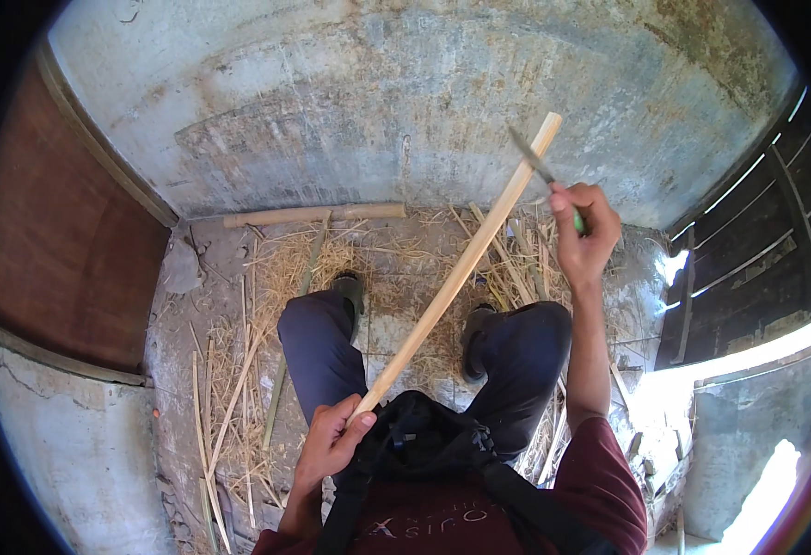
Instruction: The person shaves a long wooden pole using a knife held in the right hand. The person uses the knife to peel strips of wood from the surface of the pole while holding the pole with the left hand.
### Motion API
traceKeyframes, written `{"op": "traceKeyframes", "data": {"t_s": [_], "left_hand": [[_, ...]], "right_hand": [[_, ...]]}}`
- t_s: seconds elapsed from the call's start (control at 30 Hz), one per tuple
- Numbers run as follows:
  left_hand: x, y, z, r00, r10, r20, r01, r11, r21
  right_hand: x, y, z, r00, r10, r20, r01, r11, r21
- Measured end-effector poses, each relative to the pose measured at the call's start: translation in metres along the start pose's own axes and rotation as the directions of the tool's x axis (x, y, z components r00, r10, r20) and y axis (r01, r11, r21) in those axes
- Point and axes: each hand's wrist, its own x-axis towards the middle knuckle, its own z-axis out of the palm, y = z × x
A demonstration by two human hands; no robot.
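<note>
A long pale strip of split bamboo or wood (466, 264) slants up from my lap toward the wall, its far end highest. My left hand (333, 435) is closed round its near end, thumb lying along the top. In my right hand (586, 227) is a knife (533, 157) with a green handle, most of which the fingers hide. The blade points up and left, by the far end of the strip; whether it touches cannot be made out.
Straw-like shavings (308, 264) and thin strips (204, 407) litter the floor around my boots (348, 289). A thick pole (313, 215) lies along the foot of the stained wall (331, 120). Brown boarding (68, 231) stands at left, dark slats (748, 259) at right.
</note>
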Motion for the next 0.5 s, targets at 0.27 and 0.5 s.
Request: {"op": "traceKeyframes", "data": {"t_s": [0.27,0.5], "left_hand": [[0.014,0.008,0.006,0.989,0.038,-0.141,-0.023,0.994,0.109],[0.025,0.012,0.014,0.979,0.008,-0.202,0.016,0.993,0.116]], "right_hand": [[-0.023,-0.018,0.018,0.979,0.131,0.156,-0.128,0.991,-0.033],[-0.053,-0.077,0.031,0.731,0.342,0.590,-0.631,0.667,0.396]]}}
